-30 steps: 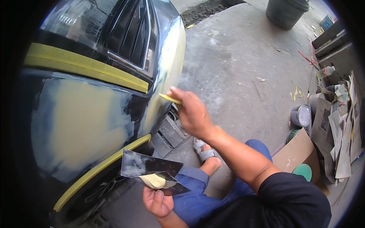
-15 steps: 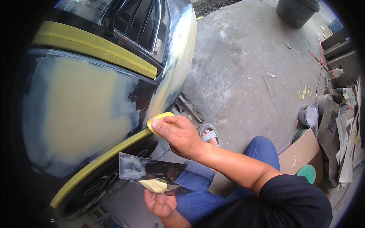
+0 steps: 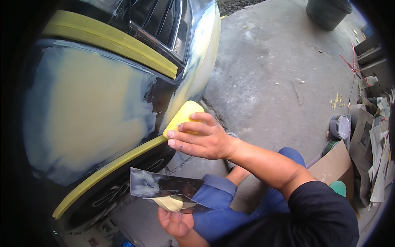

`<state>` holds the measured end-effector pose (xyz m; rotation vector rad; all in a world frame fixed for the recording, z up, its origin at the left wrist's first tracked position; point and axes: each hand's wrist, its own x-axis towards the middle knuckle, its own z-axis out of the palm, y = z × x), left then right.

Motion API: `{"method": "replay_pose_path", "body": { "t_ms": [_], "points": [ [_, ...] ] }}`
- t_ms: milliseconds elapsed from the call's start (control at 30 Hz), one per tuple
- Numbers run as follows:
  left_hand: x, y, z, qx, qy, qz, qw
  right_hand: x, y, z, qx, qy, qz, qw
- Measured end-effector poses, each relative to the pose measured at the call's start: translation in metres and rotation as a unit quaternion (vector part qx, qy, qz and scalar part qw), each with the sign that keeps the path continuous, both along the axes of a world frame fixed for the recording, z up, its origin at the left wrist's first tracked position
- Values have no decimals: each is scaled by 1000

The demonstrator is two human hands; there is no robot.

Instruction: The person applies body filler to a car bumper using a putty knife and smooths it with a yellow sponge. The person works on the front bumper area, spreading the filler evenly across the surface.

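My right hand [image 3: 203, 136] grips a flat yellow plastic spreader [image 3: 184, 114] against the car's corner strip [image 3: 189, 82], just above the wheel arch. My left hand [image 3: 176, 222] holds a dark flat mixing board [image 3: 158, 181] from below; a blob of cream putty [image 3: 168, 202] sits on the thin sheet there. The dark car body has a large pale filler patch [image 3: 90, 107], yellow masking tape [image 3: 111, 37] under the window and a tape strip [image 3: 96, 173] round the arch, over the wheel [image 3: 115, 194].
A black bucket [image 3: 327, 14] stands at the top right. Along the right edge lie paint cans [image 3: 340, 126], a plastic bottle [image 3: 368, 81], torn newspapers [image 3: 376, 150], cardboard [image 3: 331, 164] and a green round pad [image 3: 338, 188]. My bent jeans-clad legs [image 3: 218, 193] are below my arms.
My right hand came down and left from the corner panel onto the lower corner, where the spreader now shows broadside. The view shifted slightly. My left hand still holds the board.
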<state>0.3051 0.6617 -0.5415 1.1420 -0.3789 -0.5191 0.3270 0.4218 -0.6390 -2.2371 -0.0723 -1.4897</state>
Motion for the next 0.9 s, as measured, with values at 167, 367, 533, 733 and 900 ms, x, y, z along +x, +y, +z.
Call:
{"method": "replay_pose_path", "body": {
  "t_ms": [167, 367, 533, 733, 900],
  "points": [
    [-7, 8, 2, -20, 25, 27, 999, 9, 10, -28, -6, 30, -25, 999],
    [-7, 21, 0, -37, 54, 11, 998, 2, 4, -38, -22, 62, -16, 998],
    [-10, 23, 2, -13, 44, 43, 998, -7, 3, -12, -20, 28, -11, 999],
    [-11, 29, -3, 44, 8, 79, 996, 14, 4, -26, -44, -5, -25, 999],
    [-8, 35, -6, -4, -1, 25, 1000, 7, 3, -59, -50, 66, -19, 996]
  ]
}}
